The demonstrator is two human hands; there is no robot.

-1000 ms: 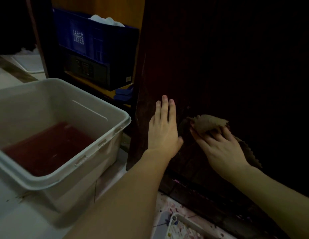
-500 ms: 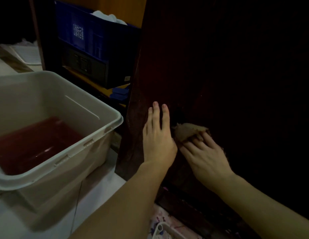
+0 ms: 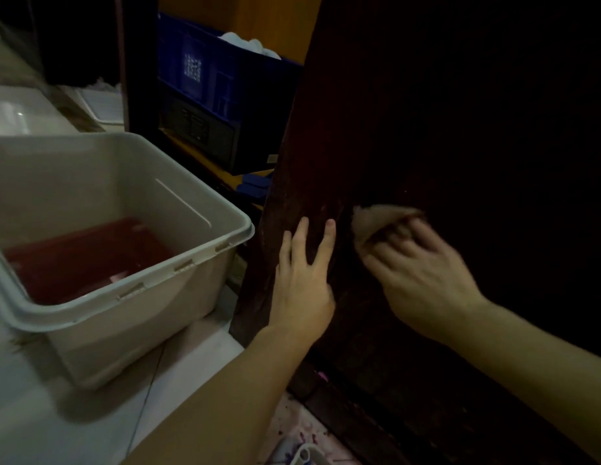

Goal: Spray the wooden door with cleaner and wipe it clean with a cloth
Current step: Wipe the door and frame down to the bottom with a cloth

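Dark wood fills the right: door [image 3: 443, 135], low section under work. Left hand [image 3: 301, 280] flat against it, fingers now spread wider than a second ago, bracing. Right hand [image 3: 416, 276], blurred, presses the cloth [image 3: 376, 219] to the panel; it has swung left, then back right. Wiping underway. Beyond, left: grey tub [image 3: 191, 263] of reddish water.

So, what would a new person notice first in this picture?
Probably the two hands on the dark wooden door: the left hand lies flat on it, while the right hand presses a cloth against it. At the left stands a big grey tub holding reddish water.
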